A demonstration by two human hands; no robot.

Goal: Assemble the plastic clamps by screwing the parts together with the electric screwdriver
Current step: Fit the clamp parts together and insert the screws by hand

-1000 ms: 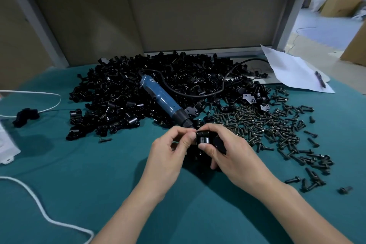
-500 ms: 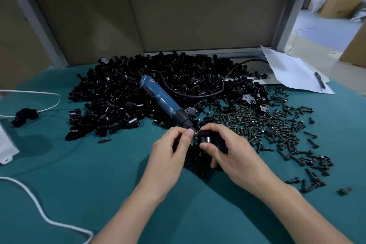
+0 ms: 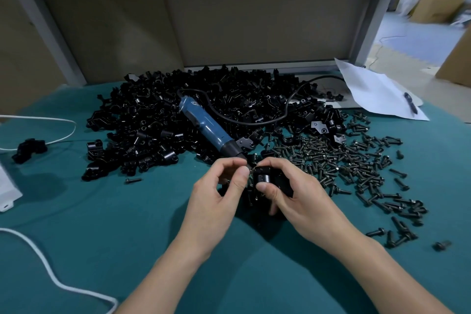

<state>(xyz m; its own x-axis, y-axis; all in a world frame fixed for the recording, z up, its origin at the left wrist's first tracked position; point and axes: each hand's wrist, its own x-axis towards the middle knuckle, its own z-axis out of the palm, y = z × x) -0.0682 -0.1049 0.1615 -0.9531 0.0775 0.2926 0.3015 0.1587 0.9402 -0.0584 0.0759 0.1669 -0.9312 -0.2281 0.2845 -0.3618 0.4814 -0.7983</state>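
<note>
My right hand [image 3: 298, 194] grips a black plastic clamp [image 3: 265, 176] just above the green table. My left hand [image 3: 216, 194] pinches a small dark screw [image 3: 251, 170] at the clamp's left side. The blue electric screwdriver [image 3: 207, 126] lies on the pile of black clamp parts [image 3: 158, 122] behind my hands, its tip pointing toward them. A spread of loose dark screws [image 3: 344, 161] covers the table to the right.
A black cable [image 3: 280, 115] runs from the screwdriver over the pile. White paper with a pen [image 3: 377, 92] lies at the back right. A white cord [image 3: 51, 273] crosses the front left, and a finished black clamp [image 3: 29, 149] sits at the left.
My left hand has drawn slightly back from the clamp, with the screw now showing between its fingertips. My right hand stays in place holding the clamp.
</note>
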